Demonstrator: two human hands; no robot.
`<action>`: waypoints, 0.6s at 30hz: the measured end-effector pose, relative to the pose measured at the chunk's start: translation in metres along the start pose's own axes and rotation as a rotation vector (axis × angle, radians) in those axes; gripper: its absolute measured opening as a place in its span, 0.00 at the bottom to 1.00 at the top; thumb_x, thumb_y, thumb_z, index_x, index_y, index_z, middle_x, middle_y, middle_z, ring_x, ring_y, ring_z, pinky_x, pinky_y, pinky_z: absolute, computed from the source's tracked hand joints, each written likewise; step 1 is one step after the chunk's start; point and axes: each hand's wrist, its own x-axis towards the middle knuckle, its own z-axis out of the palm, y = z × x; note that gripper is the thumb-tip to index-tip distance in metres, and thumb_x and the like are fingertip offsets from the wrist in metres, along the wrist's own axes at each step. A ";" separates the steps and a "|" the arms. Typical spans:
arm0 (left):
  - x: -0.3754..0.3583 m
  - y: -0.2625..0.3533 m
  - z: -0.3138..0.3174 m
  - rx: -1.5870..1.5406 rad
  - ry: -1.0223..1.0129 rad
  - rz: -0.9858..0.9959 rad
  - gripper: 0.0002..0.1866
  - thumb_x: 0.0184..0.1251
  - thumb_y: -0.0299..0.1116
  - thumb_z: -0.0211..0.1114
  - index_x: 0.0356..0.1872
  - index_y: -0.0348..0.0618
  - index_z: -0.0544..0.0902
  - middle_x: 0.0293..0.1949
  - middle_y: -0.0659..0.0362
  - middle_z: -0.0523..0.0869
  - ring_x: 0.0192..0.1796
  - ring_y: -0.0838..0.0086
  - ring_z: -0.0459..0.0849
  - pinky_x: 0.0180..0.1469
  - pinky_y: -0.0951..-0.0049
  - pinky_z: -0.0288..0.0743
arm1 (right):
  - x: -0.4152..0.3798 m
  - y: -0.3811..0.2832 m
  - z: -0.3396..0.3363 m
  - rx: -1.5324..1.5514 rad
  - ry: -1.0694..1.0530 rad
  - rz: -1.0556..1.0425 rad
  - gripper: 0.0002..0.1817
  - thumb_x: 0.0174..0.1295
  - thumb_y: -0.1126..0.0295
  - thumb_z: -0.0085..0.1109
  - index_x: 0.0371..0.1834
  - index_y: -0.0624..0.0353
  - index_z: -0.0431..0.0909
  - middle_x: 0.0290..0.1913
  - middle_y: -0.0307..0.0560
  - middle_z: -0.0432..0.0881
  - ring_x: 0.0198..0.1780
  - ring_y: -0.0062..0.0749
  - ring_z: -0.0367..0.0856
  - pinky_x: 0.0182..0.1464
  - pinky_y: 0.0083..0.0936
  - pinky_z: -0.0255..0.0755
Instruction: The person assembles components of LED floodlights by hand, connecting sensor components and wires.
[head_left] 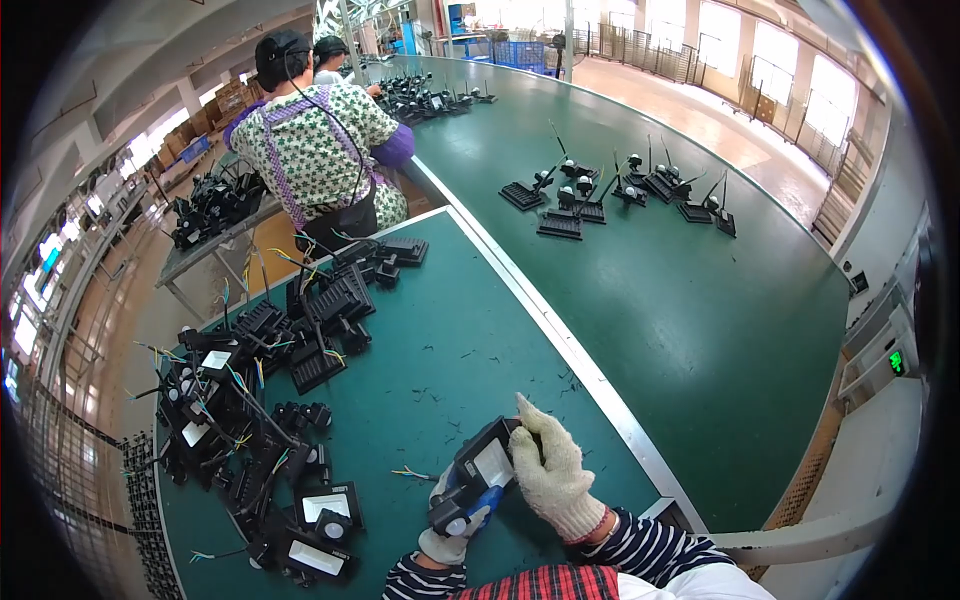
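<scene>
A black floodlight (490, 464) with a pale rectangular front and a round-domed motion sensor is held tilted above the green bench near my body. My left hand (446, 545), in a white and blue glove, grips it from below on the sensor side. At the upper right corner of the same lamp, my right hand (552, 470) in a cream knitted glove has its thumb against the edge and a finger stretched upward. Whatever lies behind that corner is hidden. Coloured wire ends (410, 473) stick out to the left of the lamp.
Many similar floodlights (250, 400) lie heaped along the bench's left side. Small black scraps (535, 385) are scattered on the bench. Across a metal rail (560, 310), more lamps (585, 200) sit on a wide green table. A co-worker (315, 150) sits ahead, with another person beyond.
</scene>
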 end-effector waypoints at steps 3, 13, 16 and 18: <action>-0.002 0.005 0.001 -0.100 0.004 -0.074 0.39 0.61 0.38 0.78 0.71 0.36 0.71 0.62 0.53 0.82 0.62 0.68 0.82 0.67 0.64 0.75 | 0.009 0.012 -0.004 0.009 -0.005 -0.222 0.21 0.70 0.76 0.59 0.67 0.63 0.79 0.44 0.49 0.87 0.41 0.27 0.84 0.48 0.23 0.78; 0.004 0.004 -0.023 0.299 -0.125 -0.119 0.32 0.63 0.39 0.76 0.65 0.36 0.78 0.49 0.56 0.87 0.47 0.73 0.83 0.52 0.67 0.78 | 0.052 -0.021 -0.052 -0.505 -0.685 -0.329 0.23 0.74 0.54 0.55 0.70 0.45 0.75 0.47 0.48 0.86 0.42 0.46 0.89 0.41 0.37 0.83; 0.006 0.025 -0.012 0.264 -0.066 -0.183 0.30 0.64 0.40 0.75 0.64 0.37 0.79 0.46 0.56 0.87 0.45 0.72 0.83 0.51 0.67 0.78 | 0.051 -0.029 -0.045 -0.571 -0.712 -0.344 0.25 0.75 0.52 0.53 0.72 0.44 0.72 0.47 0.48 0.86 0.41 0.46 0.89 0.40 0.38 0.83; 0.007 0.032 -0.013 0.336 -0.113 -0.158 0.30 0.65 0.41 0.75 0.64 0.37 0.79 0.46 0.54 0.86 0.44 0.69 0.83 0.52 0.66 0.78 | 0.049 -0.030 -0.041 -0.578 -0.704 -0.316 0.25 0.75 0.52 0.53 0.72 0.44 0.71 0.47 0.48 0.85 0.41 0.46 0.89 0.40 0.39 0.83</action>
